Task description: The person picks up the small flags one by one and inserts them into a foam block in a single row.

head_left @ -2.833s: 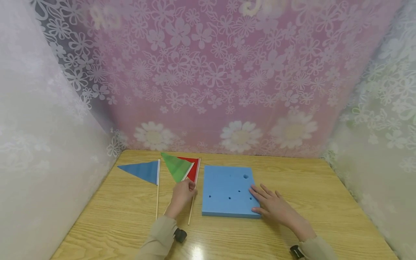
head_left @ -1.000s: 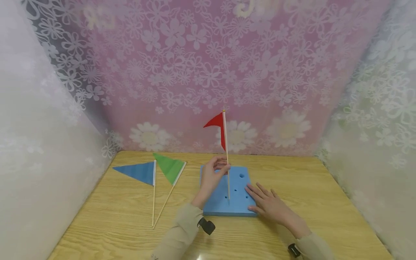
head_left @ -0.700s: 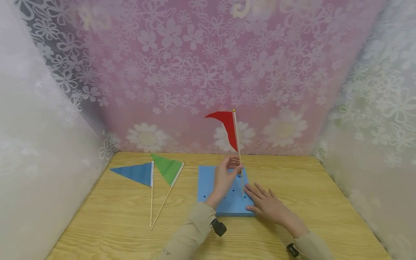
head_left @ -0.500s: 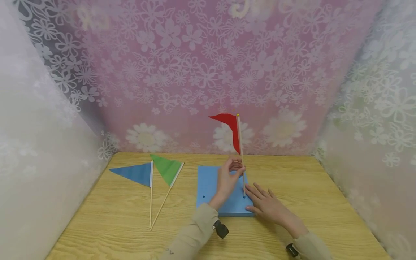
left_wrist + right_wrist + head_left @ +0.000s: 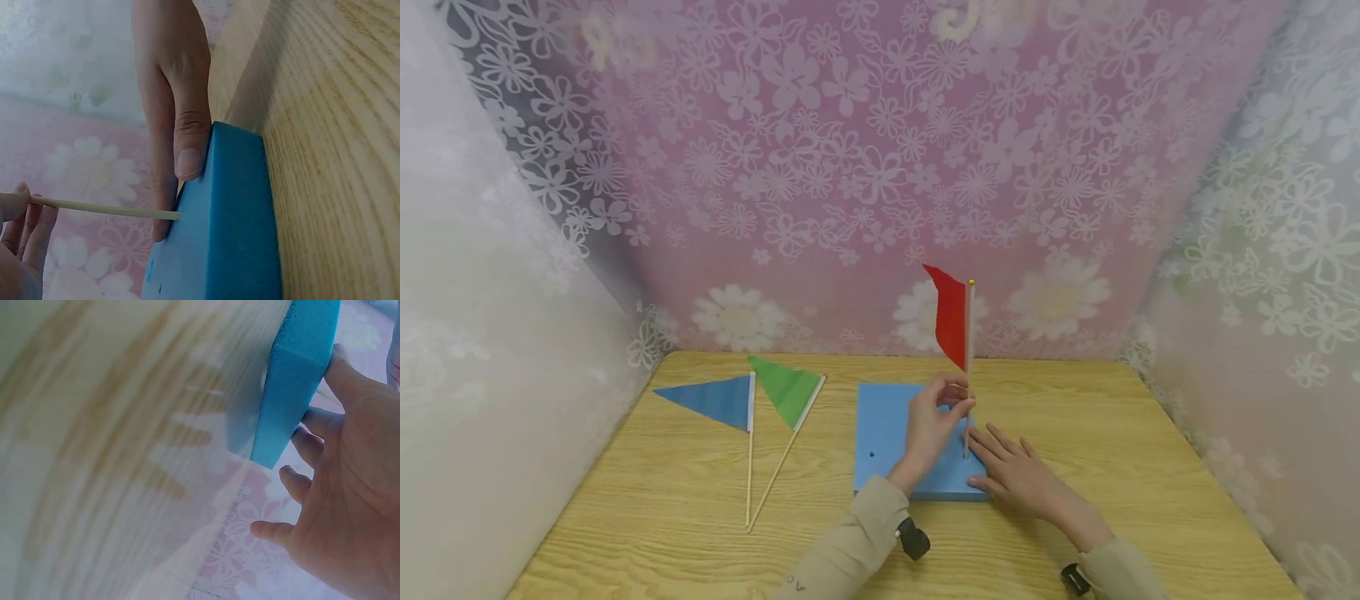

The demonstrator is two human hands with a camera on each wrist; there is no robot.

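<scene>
My left hand [image 5: 928, 429] pinches the thin wooden stick of a red pennant flag [image 5: 951, 325] between thumb and fingers. The flag stands upright over the front right part of a blue foam block [image 5: 880, 425] with small holes. In the left wrist view the stick [image 5: 106, 208] bows slightly, and its lower end meets the block's top face; how deep it sits I cannot tell. My right hand [image 5: 1022, 475] rests with spread, straight fingers on the block's right edge. In the right wrist view its fingertips touch the block [image 5: 290, 387]. Most of the other holes are hidden behind the left hand.
On the left of the wooden table [image 5: 640, 517] lie a blue pennant flag [image 5: 715, 404] and a green one [image 5: 790, 392], their stick ends close together. A pink flowered curtain [image 5: 820, 167] hangs behind the table, with pale sheets on either side.
My left hand picked up the red flag from beside the green one, carried it right over the block, stood it at the front right hole and lowered it. The right hand stayed put.
</scene>
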